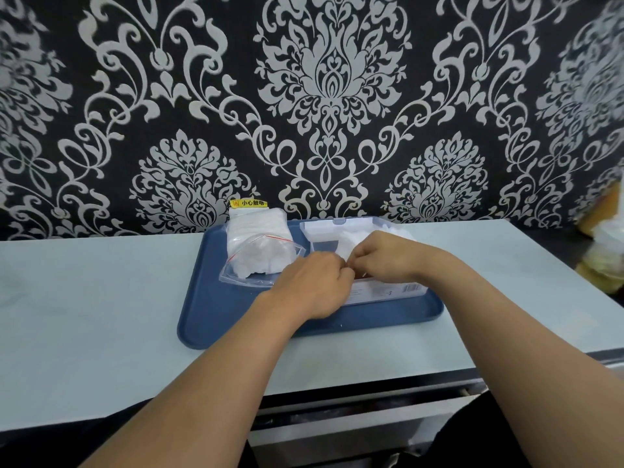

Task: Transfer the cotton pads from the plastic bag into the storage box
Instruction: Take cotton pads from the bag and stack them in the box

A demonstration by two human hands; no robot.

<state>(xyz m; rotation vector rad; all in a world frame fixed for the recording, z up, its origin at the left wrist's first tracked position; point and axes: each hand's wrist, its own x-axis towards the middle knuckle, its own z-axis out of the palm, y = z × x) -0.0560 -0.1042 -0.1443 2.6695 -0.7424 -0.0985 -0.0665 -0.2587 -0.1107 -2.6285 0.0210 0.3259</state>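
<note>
A clear zip plastic bag (261,261) with a red seal line lies at the left of the blue tray (216,309), with white cotton pads (260,260) inside it. To its right stands the translucent storage box (388,292), its lid (324,228) raised at the back and white material showing inside. My left hand (314,285) and my right hand (381,255) meet over the box's front left corner. Their fingertips are curled and pinched together. My fingers hide whatever is between them.
The tray rests on a pale table (101,298) against a patterned black-and-silver wall. A white pack (256,221) stands behind the zip bag under a yellow warning sticker (249,203). Blurred yellow and white items (604,251) sit at the far right edge.
</note>
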